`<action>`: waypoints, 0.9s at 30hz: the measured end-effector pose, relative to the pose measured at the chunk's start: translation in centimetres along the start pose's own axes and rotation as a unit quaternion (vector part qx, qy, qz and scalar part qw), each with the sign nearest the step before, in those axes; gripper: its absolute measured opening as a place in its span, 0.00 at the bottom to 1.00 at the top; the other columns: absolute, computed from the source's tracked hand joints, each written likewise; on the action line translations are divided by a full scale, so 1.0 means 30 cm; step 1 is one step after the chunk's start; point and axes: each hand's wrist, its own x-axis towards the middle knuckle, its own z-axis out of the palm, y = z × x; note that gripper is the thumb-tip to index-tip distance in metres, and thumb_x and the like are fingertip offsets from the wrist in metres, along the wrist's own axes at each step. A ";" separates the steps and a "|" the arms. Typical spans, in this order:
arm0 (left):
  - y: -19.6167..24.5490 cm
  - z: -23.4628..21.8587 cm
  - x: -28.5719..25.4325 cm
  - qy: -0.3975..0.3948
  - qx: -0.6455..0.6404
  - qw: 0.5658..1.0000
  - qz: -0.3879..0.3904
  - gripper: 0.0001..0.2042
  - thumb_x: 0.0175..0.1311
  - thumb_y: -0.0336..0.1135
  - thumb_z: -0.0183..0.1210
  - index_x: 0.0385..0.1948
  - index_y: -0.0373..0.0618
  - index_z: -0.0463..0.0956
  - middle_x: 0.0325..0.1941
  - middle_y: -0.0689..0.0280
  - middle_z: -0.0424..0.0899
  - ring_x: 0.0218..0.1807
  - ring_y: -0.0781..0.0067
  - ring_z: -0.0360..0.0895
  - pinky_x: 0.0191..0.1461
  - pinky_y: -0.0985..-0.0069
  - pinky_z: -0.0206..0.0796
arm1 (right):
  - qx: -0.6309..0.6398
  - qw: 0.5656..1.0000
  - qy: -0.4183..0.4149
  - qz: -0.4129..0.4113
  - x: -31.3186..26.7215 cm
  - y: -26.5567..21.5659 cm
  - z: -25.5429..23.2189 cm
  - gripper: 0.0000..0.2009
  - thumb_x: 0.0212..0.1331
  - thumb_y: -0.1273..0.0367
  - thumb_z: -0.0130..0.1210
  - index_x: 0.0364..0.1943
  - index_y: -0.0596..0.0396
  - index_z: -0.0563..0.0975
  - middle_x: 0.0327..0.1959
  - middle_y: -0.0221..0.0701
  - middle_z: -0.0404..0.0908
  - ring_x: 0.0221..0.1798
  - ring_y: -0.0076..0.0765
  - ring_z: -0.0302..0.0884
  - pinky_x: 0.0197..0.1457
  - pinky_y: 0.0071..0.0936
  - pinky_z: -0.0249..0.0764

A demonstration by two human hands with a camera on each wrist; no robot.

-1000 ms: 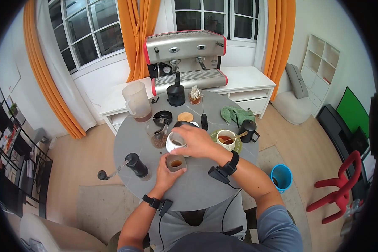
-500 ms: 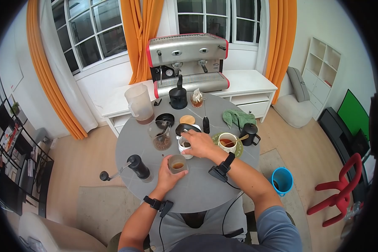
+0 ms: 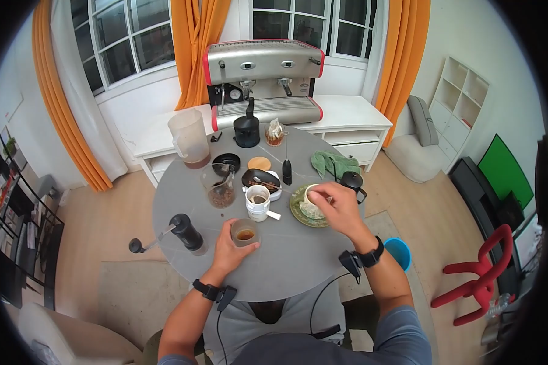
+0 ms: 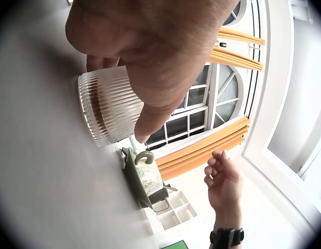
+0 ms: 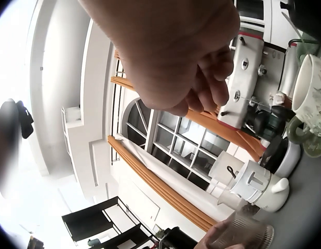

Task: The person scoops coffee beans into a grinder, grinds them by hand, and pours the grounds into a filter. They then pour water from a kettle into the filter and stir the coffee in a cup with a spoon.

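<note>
My left hand (image 3: 229,252) grips a clear ribbed glass (image 4: 109,111) with a little brown liquid in it, low over the grey table. My right hand (image 3: 337,210) hovers above a patterned teacup (image 4: 151,178) on a green saucer (image 3: 326,222), overlapping the cup in the head view. Its fingers are loosely curled with nothing visible between them; in the left wrist view this hand (image 4: 224,187) is apart from the cup. Behind the glass, a white dripper (image 5: 250,181) sits on a white cup with a side handle (image 5: 275,197).
A hand grinder (image 3: 187,232) stands at left. Behind are a carafe of beans (image 3: 219,193), a frosted pitcher (image 3: 189,139), a black scoop (image 3: 259,177), a black pot (image 3: 246,132) and a whisk (image 3: 287,172). A green cloth (image 3: 335,164) and dark kettle (image 3: 352,180) are at right.
My right hand placed the white dripper onto the white cup, let go, and moved right to above the teacup. My left hand kept the glass near the table's front.
</note>
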 end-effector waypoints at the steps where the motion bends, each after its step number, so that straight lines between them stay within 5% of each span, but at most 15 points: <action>1: 0.005 -0.001 -0.013 -0.002 -0.008 1.000 -0.002 0.39 0.45 0.37 0.80 0.59 0.39 0.67 0.53 0.55 0.82 0.55 0.61 0.81 0.60 0.68 0.73 | 0.028 0.999 0.015 0.043 -0.046 0.030 -0.032 0.13 0.66 0.60 0.61 0.40 0.56 0.84 0.28 0.31 0.82 0.29 0.30 0.80 0.34 0.28 0.74; 8: 0.050 -0.010 -0.153 -0.043 -0.023 0.999 -0.005 0.39 0.46 0.36 0.80 0.60 0.40 0.66 0.54 0.56 0.81 0.56 0.63 0.80 0.61 0.68 0.72 | 0.144 0.926 0.023 0.347 -0.338 0.318 -0.128 0.18 0.75 0.56 0.51 0.35 0.55 0.81 0.26 0.25 0.82 0.24 0.20 0.75 0.25 0.20 0.68; 12: 0.094 0.002 -0.230 -0.044 -0.020 0.999 -0.010 0.41 0.46 0.35 0.79 0.63 0.39 0.64 0.55 0.56 0.80 0.58 0.63 0.80 0.63 0.68 0.71 | 0.212 0.884 -0.004 0.416 -0.340 0.364 -0.108 0.18 0.75 0.57 0.51 0.53 0.59 0.78 0.31 0.30 0.84 0.24 0.20 0.76 0.23 0.18 0.67; 15: 0.077 0.026 -0.259 -0.008 -0.003 1.000 0.016 0.41 0.47 0.35 0.79 0.64 0.38 0.64 0.56 0.55 0.80 0.58 0.62 0.80 0.63 0.68 0.71 | 0.251 0.857 -0.011 0.450 -0.286 0.392 -0.062 0.21 0.75 0.61 0.51 0.62 0.63 0.71 0.35 0.35 0.84 0.24 0.24 0.78 0.22 0.20 0.67; 22: 0.054 0.043 -0.273 0.017 0.018 0.999 0.020 0.42 0.46 0.35 0.79 0.64 0.38 0.64 0.56 0.53 0.81 0.58 0.59 0.81 0.63 0.67 0.72 | 0.312 0.831 -0.021 0.460 -0.216 0.471 0.029 0.20 0.71 0.72 0.51 0.64 0.65 0.68 0.34 0.35 0.82 0.22 0.24 0.76 0.19 0.20 0.64; 27: 0.082 0.036 -0.276 0.027 0.005 1.000 0.010 0.42 0.46 0.37 0.80 0.63 0.37 0.65 0.57 0.50 0.80 0.57 0.52 0.82 0.61 0.64 0.74 | 0.306 0.831 -0.032 0.463 -0.228 0.443 0.007 0.16 0.70 0.74 0.54 0.59 0.58 0.72 0.26 0.26 0.77 0.19 0.20 0.73 0.18 0.19 0.61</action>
